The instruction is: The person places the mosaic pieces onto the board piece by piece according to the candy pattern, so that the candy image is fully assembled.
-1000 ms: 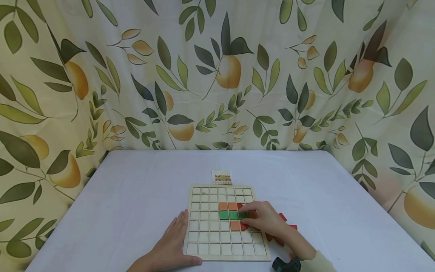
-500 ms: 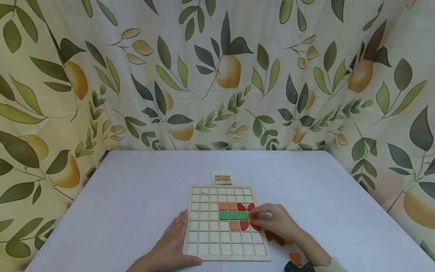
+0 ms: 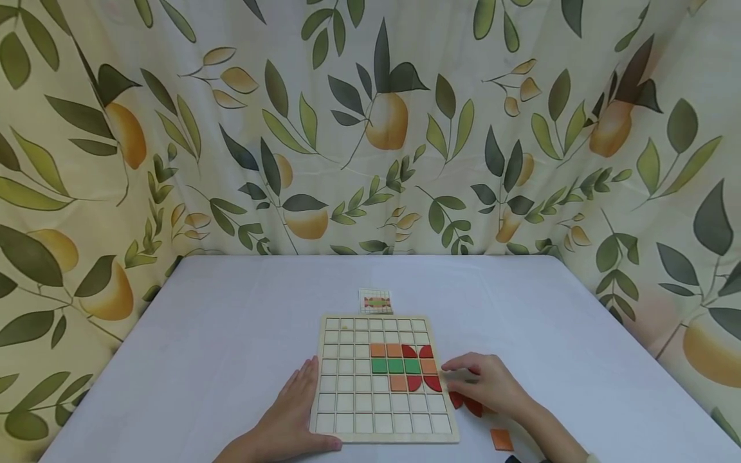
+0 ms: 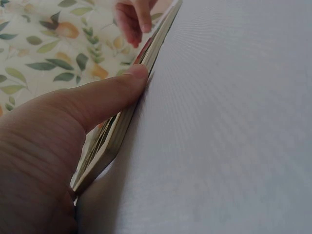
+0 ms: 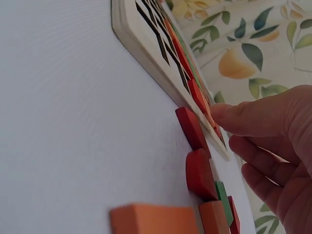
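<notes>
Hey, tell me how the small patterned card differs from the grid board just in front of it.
The card is much smaller than the board. The card's coloured pattern looks printed flat, while the board carries separate tiles set in its squares. The left hand touches the board's edge, whereas no hand touches the card. Both show a grid with red, orange and green areas.

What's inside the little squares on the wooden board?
Three green pieces, four orange pieces and four red pieces sit in squares of the wooden board. You can't see what's beneath those pieces, because they cover it.
</notes>
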